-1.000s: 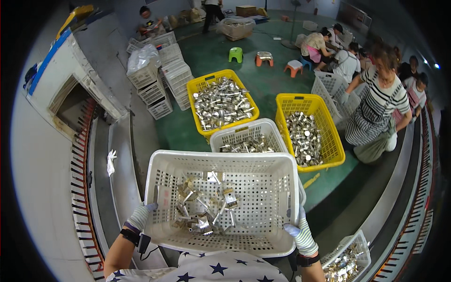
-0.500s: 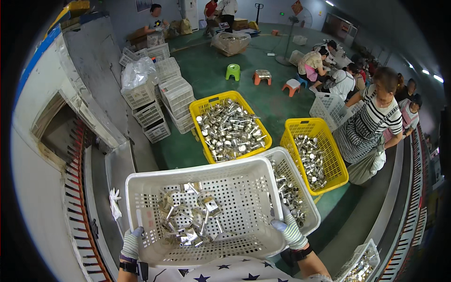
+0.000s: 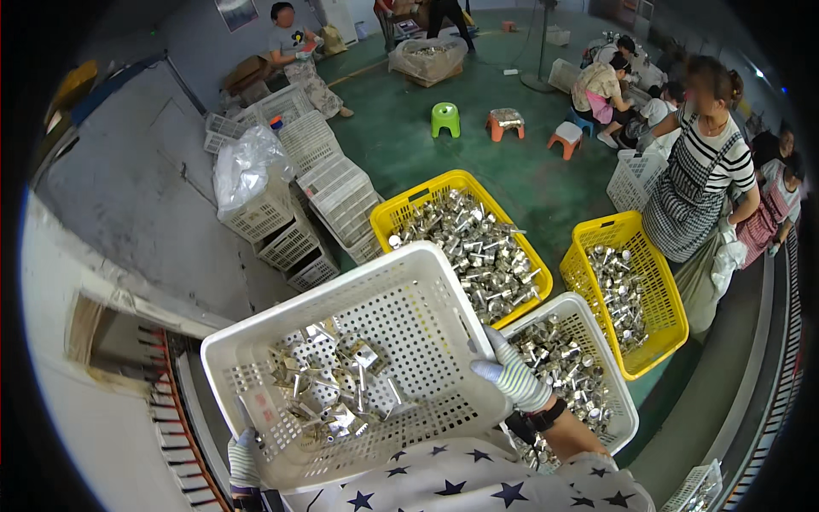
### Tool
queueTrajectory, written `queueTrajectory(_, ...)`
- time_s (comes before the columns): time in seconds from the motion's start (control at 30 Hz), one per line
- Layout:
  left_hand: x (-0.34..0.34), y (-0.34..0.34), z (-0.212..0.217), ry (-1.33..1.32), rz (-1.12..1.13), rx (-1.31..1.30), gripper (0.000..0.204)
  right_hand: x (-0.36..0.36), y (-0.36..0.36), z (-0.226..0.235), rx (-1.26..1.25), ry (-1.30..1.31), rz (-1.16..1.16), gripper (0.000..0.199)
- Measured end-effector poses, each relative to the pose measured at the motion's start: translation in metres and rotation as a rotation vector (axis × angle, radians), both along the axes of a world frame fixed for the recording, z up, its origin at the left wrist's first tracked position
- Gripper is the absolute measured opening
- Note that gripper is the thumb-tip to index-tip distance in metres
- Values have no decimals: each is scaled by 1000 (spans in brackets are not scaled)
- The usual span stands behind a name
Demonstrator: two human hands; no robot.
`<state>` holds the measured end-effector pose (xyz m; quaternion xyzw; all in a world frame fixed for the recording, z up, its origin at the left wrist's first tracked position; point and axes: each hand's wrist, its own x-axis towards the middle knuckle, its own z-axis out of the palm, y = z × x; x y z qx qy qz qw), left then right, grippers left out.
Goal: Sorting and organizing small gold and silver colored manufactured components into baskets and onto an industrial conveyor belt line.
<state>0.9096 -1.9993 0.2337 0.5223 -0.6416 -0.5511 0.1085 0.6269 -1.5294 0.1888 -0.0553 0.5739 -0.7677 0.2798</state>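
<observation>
Between my two hands is a white perforated plastic basket (image 3: pixel 418 384), held tilted in front of my star-patterned apron (image 3: pixel 452 482). Several shiny metal parts with stems and flat plates (image 3: pixel 341 375) lie bunched toward its left side. My left hand (image 3: pixel 244 461), in a striped glove, is closed on the basket's near left edge, its fingers partly hidden. On the right end, my right hand (image 3: pixel 516 375) grips the rim by its handle slot, wearing a similar striped glove. Directly beyond that hand stands another white basket (image 3: pixel 630 410) full of metal parts.
Two yellow baskets (image 3: pixel 546 282) (image 3: pixel 678 328) of metal parts stand ahead. White crates (image 3: pixel 337 192) are stacked at left, beside a grey wall panel (image 3: pixel 128 188). A person in a striped top (image 3: pixel 708 171) stands at right. Green (image 3: pixel 444 119) and orange stools (image 3: pixel 505 124) stand farther off.
The held basket has turned, its right end rising and its left end dropping. My view has swung left, and the floor baskets appear farther right. Both hands keep their hold.
</observation>
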Motion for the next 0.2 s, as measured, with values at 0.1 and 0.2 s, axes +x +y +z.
queueTrajectory(0.1,-54,-35,10,74,79,84,22,-72,-44,-4,70,40,89,81)
queueTrajectory(0.2,-107,-80,-13,125,45,38,26,-137,-82,-15,98,20,115,83)
